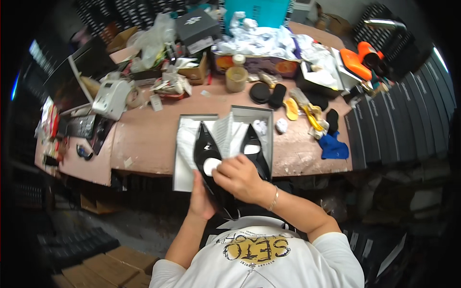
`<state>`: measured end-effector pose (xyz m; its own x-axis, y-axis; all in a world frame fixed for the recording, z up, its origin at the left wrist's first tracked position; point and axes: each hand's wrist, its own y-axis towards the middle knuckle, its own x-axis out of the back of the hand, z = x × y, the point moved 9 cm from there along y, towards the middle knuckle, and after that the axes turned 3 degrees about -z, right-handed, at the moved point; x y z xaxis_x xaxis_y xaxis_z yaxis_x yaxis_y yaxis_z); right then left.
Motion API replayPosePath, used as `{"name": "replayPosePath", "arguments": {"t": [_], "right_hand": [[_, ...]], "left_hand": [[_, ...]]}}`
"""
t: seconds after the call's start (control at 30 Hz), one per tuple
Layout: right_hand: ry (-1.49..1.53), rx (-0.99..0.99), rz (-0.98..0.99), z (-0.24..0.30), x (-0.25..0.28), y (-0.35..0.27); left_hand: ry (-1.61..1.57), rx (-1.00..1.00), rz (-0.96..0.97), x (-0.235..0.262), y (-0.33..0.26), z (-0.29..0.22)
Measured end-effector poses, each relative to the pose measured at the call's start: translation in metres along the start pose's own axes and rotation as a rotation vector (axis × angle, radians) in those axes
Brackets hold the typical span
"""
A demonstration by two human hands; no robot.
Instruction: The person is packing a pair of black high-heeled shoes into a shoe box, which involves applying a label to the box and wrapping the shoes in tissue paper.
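A glossy black pointed-toe shoe [205, 146] is tilted over the left half of an open shoe box, its toe pointing away from me. My left hand [202, 200] grips it low on its left side, the thumb along the edge. A round white piece [211, 166] shows in the shoe's opening. At its right edge are the closed fingers of my right hand [240, 178]; what they pinch is hidden. The matching shoe [251, 143] sits in the right half, partly behind my right hand. White tissue paper [188, 144] lines the grey-edged box [178, 181].
Beyond the box stand a cloudy jar [236, 79], black round lids [260, 93] and a carton of crumpled white paper [261, 43]. Yellow pads [291, 109] and a blue cloth [333, 146] lie rightward. Stacked dark boxes [398, 122] flank the table's right; a white machine [111, 99] stands left.
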<state>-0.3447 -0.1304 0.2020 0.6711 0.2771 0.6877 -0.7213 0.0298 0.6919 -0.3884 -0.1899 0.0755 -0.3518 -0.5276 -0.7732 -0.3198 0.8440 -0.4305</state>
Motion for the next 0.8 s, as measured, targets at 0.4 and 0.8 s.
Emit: {"name": "replayPosePath", "arguments": {"t": [0.4, 0.8], "right_hand": [[-0.007, -0.126, 0.187, -0.004, -0.017, -0.018], [-0.092, -0.208, 0.053, -0.028, -0.02, -0.018]], "left_hand": [[0.022, 0.078, -0.029, -0.001, -0.006, 0.027], [0.144, 0.09, -0.056, 0.001, -0.009, 0.038]]}}
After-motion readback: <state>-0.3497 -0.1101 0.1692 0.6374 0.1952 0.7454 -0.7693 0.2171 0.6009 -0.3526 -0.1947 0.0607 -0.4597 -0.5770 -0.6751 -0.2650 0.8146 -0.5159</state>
